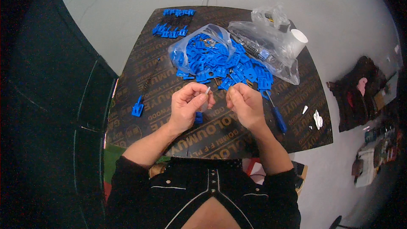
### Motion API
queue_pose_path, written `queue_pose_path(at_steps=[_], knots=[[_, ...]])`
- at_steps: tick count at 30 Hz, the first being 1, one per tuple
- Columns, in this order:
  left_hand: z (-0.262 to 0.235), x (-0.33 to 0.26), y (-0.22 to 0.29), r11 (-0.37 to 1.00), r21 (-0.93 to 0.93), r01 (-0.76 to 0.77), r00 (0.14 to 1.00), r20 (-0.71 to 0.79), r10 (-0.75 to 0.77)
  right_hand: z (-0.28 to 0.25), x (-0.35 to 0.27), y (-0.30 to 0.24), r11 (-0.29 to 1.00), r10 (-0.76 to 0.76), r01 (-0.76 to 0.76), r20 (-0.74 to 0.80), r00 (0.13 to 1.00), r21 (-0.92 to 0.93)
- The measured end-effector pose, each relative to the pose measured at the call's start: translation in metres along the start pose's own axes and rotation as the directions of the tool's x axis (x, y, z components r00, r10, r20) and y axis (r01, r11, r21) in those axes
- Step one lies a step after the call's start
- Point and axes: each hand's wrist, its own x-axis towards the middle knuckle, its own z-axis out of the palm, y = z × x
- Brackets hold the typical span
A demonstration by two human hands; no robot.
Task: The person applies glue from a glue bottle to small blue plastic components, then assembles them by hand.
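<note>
My left hand [186,107] is closed around a small whitish piece with a narrow tip [207,90], its body mostly hidden by the fingers. Just to the right, my right hand [246,105] pinches thumb and fingers together; anything between them is hidden or too small to name. The two hands are apart. Beside the left palm, a blue plastic part [198,118] shows on the table. Beyond the hands spreads a heap of flat blue plastic parts [237,70], partly in a clear plastic bag [180,57], with small brass-coloured pieces among them.
A blue-handled screwdriver [278,119] lies right of my right hand. One blue part [137,107] sits at the left, and several stand in rows [169,30] at the far left. A white cup [298,38], a clear bag [271,38] and crumpled white tissue [317,119] occupy the right side.
</note>
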Motion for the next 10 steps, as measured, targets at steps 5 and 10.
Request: queue_pose_path(at_steps=[5, 10], knots=[[0.001, 0.000, 0.004, 0.998, -0.056, 0.037, 0.999, -0.031, -0.038, -0.002, 0.002, -0.005, 0.994, 0.058, -0.061, -0.031, 0.998, -0.090], [0.001, -0.001, 0.007, 0.999, 0.053, 0.012, 0.999, -0.031, -0.011, -0.005, 0.003, 0.009, 0.978, -0.142, 0.139, -0.007, 0.990, -0.156]])
